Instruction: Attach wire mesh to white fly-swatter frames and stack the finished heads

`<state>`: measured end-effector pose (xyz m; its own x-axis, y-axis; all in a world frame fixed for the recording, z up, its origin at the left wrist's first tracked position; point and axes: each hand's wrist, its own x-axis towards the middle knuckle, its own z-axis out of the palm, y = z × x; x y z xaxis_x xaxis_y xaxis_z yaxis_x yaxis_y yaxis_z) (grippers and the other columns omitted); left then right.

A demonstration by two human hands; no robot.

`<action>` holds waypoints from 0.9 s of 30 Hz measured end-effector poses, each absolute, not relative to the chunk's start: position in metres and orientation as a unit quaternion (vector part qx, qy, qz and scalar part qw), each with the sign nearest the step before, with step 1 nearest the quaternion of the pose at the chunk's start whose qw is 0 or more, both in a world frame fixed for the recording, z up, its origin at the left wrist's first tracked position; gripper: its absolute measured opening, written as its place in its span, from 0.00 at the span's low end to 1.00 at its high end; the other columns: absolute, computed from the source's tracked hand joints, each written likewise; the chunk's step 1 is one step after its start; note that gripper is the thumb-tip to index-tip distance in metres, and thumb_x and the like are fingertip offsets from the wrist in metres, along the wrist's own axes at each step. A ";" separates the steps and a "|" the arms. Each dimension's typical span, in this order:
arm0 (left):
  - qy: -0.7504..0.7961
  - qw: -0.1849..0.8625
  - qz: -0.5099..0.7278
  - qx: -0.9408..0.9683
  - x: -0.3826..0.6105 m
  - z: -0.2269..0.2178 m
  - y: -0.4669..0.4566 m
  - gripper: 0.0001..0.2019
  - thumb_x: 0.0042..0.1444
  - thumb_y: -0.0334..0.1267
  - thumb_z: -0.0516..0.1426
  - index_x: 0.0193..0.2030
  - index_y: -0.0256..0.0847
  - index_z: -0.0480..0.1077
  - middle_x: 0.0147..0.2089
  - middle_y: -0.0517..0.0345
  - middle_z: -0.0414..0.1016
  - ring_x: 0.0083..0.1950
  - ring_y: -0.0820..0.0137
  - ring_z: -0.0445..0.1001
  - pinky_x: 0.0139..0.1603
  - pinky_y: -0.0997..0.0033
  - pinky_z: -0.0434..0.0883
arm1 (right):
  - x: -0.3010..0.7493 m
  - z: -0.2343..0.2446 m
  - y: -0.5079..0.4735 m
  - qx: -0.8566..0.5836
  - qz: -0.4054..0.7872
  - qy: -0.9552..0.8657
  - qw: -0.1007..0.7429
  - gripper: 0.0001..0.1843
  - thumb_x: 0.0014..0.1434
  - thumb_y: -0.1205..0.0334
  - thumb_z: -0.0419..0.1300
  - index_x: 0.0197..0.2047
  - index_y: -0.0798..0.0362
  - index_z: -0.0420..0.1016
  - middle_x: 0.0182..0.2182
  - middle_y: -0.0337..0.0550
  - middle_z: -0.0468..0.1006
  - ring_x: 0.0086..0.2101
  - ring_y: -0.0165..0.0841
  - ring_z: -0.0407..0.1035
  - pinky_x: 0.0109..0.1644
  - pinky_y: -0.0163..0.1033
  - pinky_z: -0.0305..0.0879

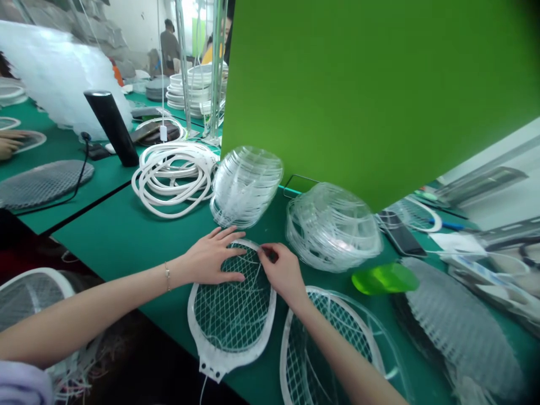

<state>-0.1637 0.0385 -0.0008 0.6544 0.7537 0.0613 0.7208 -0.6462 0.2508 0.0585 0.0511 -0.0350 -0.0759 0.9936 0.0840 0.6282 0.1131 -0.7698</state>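
A white oval swatter-like racket head (231, 356) with a diamond mesh lies on the green table in front of me, its short neck toward me and a thin white wire hanging from it. My left hand (215, 257) rests flat on its upper left part, fingers spread. At the top right of the rim, my right hand (283, 274) pinches the edge between thumb and fingers; whatever fine part is in the pinch is hidden. Beneath my right forearm lies a second racket head (287, 343), with a clear plastic ring (399, 360) partly over it.
Beyond my hands stand two stacks of clear plastic rings, one left (247, 185) and one right (333, 228), before a green panel (358, 84). White oval frames (175, 174) lie at left. To the right are a green translucent piece (385, 278), grey mesh sheets (464, 320) and a phone (403, 233).
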 end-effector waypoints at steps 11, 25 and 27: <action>0.451 0.090 0.116 0.881 -0.193 0.029 0.019 0.34 0.64 0.63 0.51 0.68 0.43 0.62 0.74 0.49 0.56 0.75 0.50 0.53 0.72 0.42 0.55 | 0.069 -0.023 0.062 -0.600 0.426 -0.604 0.307 0.22 0.52 0.44 0.59 0.31 0.54 0.83 0.29 0.48 0.83 0.30 0.39 0.74 0.38 0.43 0.69; 0.417 0.111 0.055 0.900 -0.178 0.018 0.020 0.37 0.63 0.68 0.49 0.72 0.48 0.58 0.76 0.53 0.51 0.76 0.50 0.48 0.73 0.43 0.49 | 0.060 -0.023 0.066 -0.600 0.411 -0.621 0.292 0.14 0.55 0.54 0.59 0.31 0.55 0.82 0.28 0.46 0.83 0.31 0.39 0.75 0.40 0.42 0.69; 0.419 0.104 0.049 0.901 -0.173 0.009 0.025 0.38 0.62 0.68 0.48 0.71 0.46 0.60 0.76 0.51 0.52 0.76 0.50 0.48 0.73 0.43 0.48 | 0.058 -0.024 0.062 -0.608 0.377 -0.632 0.299 0.13 0.56 0.55 0.59 0.33 0.54 0.82 0.32 0.48 0.83 0.33 0.40 0.75 0.42 0.44 0.69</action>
